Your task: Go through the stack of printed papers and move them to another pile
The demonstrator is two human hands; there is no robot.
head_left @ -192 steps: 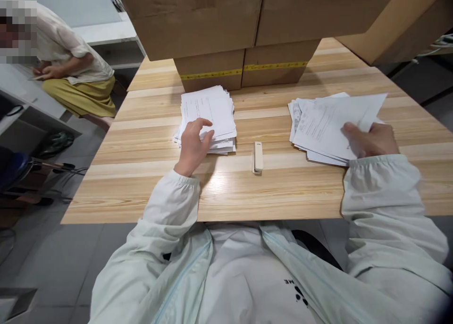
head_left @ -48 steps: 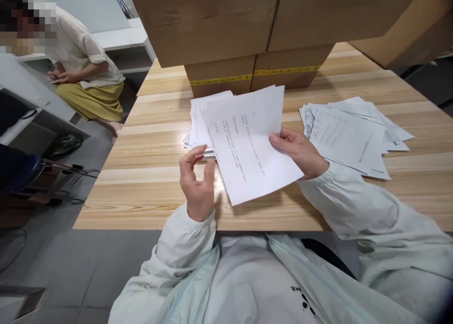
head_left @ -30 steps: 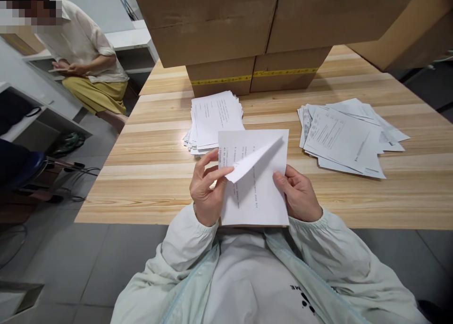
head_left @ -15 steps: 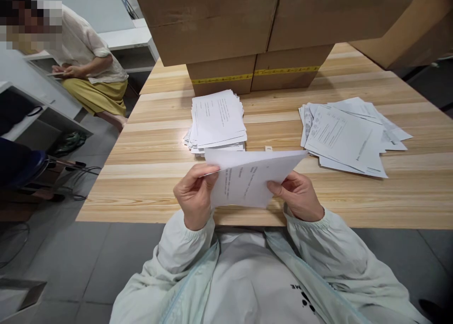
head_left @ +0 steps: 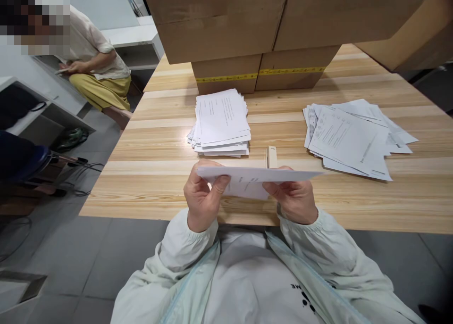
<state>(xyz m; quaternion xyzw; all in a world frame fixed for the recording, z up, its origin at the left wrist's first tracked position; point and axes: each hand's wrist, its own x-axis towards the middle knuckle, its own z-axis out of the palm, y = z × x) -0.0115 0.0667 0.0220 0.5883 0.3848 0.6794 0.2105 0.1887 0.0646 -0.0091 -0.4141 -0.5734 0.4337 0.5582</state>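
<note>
Holding printed sheets [head_left: 244,177] tilted over the wooden table [head_left: 141,187], we've got left hand [head_left: 203,199] and right hand [head_left: 297,199] pinching either side; just beyond, a partly hidden cream stapler [head_left: 272,157], then a paper stack [head_left: 222,119] and looser pile [head_left: 350,137].

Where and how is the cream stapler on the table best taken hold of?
Probably pinch the stapler across its long sides near the far end, coming from above and the right. It is narrow and runs front to back, the held sheets hide its near end, and the right pile lies farther off than the left pile.
</note>
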